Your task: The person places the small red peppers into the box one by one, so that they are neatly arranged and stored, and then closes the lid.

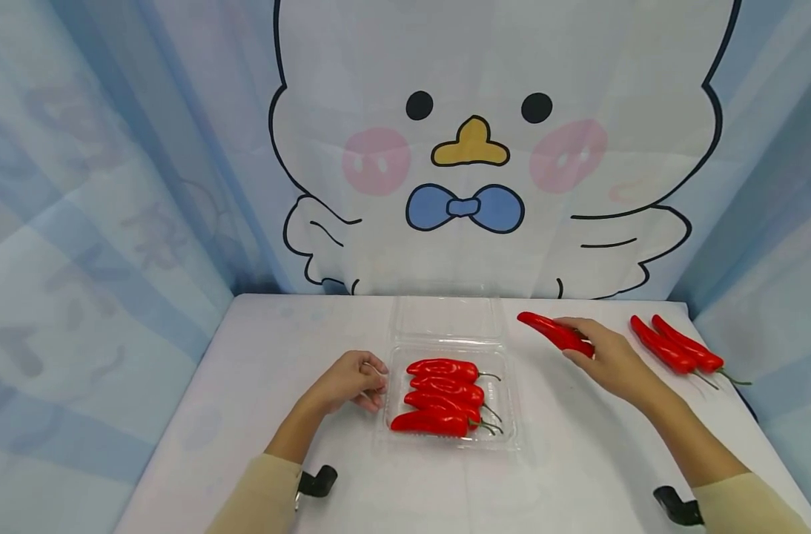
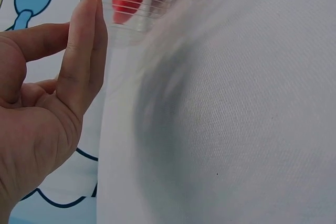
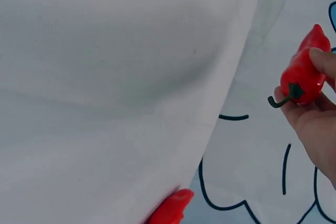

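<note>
A clear plastic clamshell box lies with its lid folded back on the table, holding several red chili peppers side by side, stems to the right. At its left edge, my left hand pinches the rim between thumb and fingertips. My right hand grips a single red chili pepper above the table, right of the box, its tip pointing left. In the right wrist view, thumb and fingers hold this pepper, with its green stem facing the camera.
Two more red chili peppers lie together near the table's right edge. The open lid lies behind the box's base. A cartoon-printed curtain hangs at the table's back edge.
</note>
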The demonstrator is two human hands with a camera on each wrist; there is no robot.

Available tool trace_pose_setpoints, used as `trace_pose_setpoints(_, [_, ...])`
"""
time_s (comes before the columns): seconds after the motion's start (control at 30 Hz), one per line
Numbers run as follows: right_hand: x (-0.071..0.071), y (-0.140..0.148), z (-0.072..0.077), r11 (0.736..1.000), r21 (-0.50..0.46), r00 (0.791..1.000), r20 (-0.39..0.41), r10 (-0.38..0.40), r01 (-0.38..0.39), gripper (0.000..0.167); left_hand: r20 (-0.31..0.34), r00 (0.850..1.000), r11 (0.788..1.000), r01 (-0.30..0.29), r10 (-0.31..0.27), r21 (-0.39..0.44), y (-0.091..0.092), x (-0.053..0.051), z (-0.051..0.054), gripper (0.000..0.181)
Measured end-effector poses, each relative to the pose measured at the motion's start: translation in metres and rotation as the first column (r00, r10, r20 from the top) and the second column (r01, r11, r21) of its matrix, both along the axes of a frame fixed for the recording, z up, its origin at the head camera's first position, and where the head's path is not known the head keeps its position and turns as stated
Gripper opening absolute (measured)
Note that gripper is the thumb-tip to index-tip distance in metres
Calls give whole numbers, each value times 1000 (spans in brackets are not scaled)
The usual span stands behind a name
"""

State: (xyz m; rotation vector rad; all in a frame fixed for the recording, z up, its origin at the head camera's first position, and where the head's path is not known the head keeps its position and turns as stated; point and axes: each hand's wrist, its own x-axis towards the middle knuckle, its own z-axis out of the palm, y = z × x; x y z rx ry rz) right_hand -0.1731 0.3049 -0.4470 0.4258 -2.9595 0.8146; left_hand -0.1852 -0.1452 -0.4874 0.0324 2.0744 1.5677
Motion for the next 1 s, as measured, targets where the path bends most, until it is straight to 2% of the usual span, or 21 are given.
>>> trace_pose_setpoints(0.2, [0, -15, 5, 998, -11, 998, -1, 57, -57, 60, 6, 1000, 1000, 3, -3, 5, -1, 1, -1, 19])
trace_pose_setpoints(0.7, [-6, -51, 18, 991, 3, 990, 35, 135, -136, 56, 0, 1000, 1000, 20, -20, 24, -2, -2, -2, 19])
trace_pose_setpoints(1.0, [-10, -74, 26, 975, -6, 971, 86, 221, -221, 53, -1, 1000, 1000, 13, -13, 24, -2, -1, -2, 20])
